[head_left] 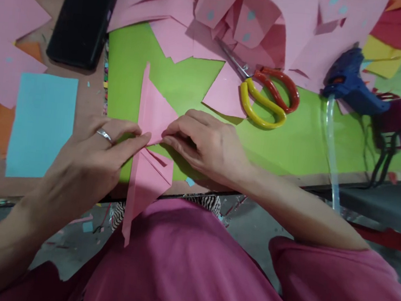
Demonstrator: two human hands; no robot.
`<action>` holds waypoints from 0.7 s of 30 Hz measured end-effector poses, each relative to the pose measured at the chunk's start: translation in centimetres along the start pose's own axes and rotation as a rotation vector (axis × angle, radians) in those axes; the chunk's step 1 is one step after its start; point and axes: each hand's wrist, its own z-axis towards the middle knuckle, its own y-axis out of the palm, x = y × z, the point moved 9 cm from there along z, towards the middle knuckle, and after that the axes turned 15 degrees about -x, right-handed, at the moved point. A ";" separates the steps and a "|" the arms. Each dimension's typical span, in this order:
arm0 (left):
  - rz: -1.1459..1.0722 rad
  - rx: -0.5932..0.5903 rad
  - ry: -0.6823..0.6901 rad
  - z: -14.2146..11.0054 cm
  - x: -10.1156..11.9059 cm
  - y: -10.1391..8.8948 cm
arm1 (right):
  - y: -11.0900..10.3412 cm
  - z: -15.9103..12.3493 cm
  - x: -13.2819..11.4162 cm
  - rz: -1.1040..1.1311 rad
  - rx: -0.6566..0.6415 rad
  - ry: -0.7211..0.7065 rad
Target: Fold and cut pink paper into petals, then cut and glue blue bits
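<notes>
1. Pinching the folded pink paper (156, 111) near its middle, in the head view, the left hand (89, 158) has its fingers closed on the long narrow border.
2. The right hand (206, 141) is toward 3 o'clock from it; its fingers are closed also, gripping the inner edge of the same paper.
3. This paper is over the green sheet (122, 81), and its 6 o'clock end passes beyond the edge of the desk (88, 97).
4. From the paper, the scissors (262, 95) lie at 2 o'clock, the blue glue gun (352, 82) farther that way, the black case (83, 18) at 11 o'clock, the light-blue sheet (43, 126) at 9 o'clock.
</notes>
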 end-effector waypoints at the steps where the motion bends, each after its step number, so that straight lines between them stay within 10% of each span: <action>1: 0.003 -0.015 -0.006 0.0 -0.1 0.1 | 0.0 0.1 0.0 0.007 -0.002 0.019; 21: 0.344 0.038 0.170 -0.8 2.4 0.1 | 0.1 0.9 0.1 -0.062 -0.112 0.162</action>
